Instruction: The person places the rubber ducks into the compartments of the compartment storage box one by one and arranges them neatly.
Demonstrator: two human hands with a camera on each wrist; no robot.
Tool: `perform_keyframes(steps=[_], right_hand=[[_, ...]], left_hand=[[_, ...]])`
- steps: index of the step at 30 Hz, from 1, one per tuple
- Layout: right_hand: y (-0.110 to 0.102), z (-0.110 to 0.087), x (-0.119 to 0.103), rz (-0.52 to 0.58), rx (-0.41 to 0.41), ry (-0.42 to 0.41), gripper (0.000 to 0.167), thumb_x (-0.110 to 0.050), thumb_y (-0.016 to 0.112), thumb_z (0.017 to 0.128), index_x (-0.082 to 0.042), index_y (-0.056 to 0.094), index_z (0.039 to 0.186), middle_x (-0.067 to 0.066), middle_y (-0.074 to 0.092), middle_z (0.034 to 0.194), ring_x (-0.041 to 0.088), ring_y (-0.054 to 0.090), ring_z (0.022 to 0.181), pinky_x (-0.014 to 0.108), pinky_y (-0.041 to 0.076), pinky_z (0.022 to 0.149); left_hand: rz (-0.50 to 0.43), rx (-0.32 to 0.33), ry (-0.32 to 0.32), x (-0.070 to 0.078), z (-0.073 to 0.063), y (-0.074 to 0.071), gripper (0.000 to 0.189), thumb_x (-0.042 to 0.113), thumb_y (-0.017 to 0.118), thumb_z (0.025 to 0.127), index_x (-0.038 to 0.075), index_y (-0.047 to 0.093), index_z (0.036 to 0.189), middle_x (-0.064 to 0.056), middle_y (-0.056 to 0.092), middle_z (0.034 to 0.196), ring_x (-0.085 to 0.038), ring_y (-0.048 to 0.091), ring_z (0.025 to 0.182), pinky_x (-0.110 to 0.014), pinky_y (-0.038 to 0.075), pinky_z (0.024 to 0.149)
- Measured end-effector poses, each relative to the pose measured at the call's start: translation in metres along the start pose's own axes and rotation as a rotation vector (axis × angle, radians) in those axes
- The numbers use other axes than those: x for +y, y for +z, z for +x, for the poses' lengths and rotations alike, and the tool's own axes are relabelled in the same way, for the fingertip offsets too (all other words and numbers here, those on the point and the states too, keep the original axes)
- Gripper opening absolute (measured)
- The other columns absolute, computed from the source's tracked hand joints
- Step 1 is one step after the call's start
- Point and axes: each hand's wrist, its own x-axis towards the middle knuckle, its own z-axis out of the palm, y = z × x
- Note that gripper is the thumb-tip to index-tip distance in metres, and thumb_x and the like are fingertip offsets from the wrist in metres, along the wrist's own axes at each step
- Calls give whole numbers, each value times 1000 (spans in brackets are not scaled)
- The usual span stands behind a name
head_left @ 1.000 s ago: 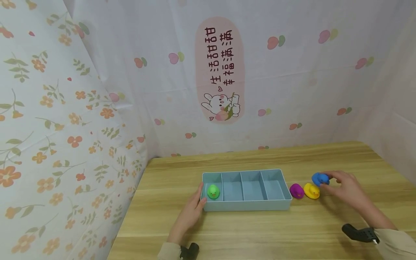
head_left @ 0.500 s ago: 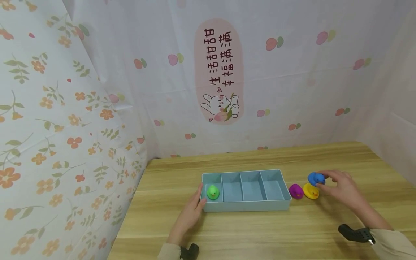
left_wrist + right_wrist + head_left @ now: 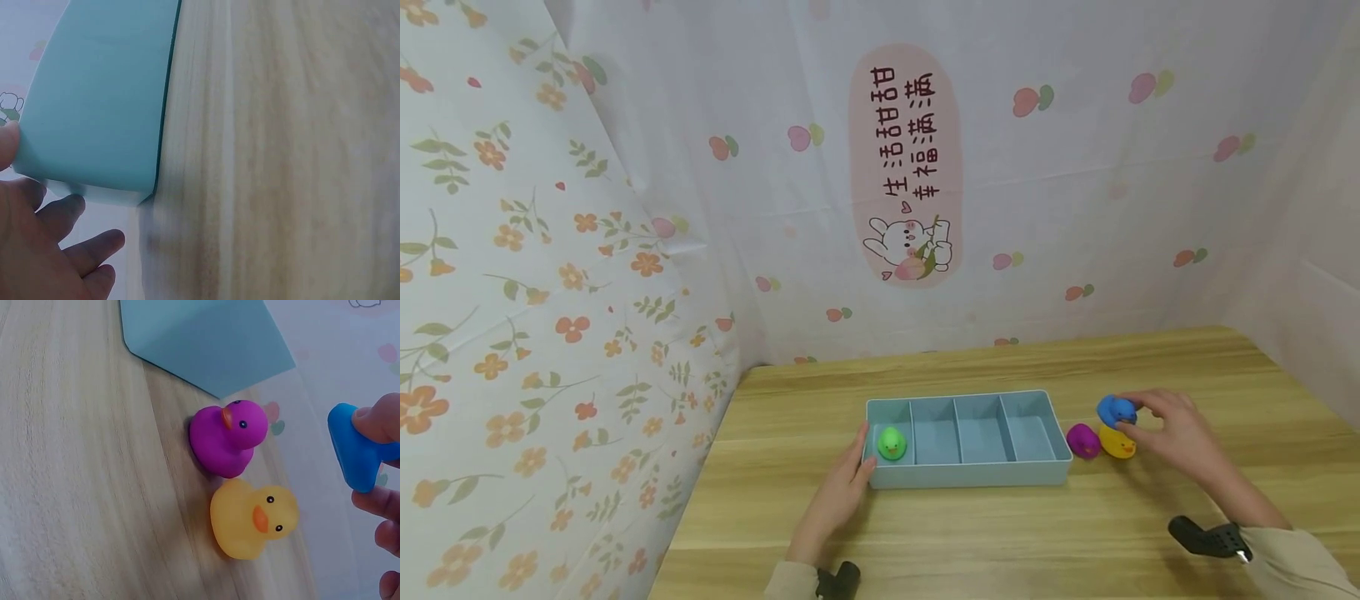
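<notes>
Right hand: thumb and fingers pinching blue rubber duck, raised above table, toward its far right corner from tray. Yellow rubber duck: on table, partly behind blue one in head view. Purple rubber duck: between yellow duck and tray's right end. Light-blue four-compartment tray: long sides roughly along table's far edge. Green rubber duck: in leftmost compartment. Left hand: gripping tray's left end, thumb on near wall.
</notes>
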Motion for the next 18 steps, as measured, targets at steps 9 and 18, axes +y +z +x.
perform_keyframes(steps=[9,18], right_hand=[[6,1,-8,-4,-2,-15,39,-14,79,76,2,66,109,25,64,104,34,48,93,35,38,69],[11,5,-19,10,11,-14,39,-15,78,77,1,66,110,24,64,105,35,46,96,41,38,69]], left_hand=[[-1,2,9,0,0,0,57,28,38,104,6,19,153,-21,27,153,-42,30,139,-57,26,112],[-7,4,7,2,-1,0,57,28,39,104,7,19,153,-22,28,153,-42,30,139,-58,26,112]])
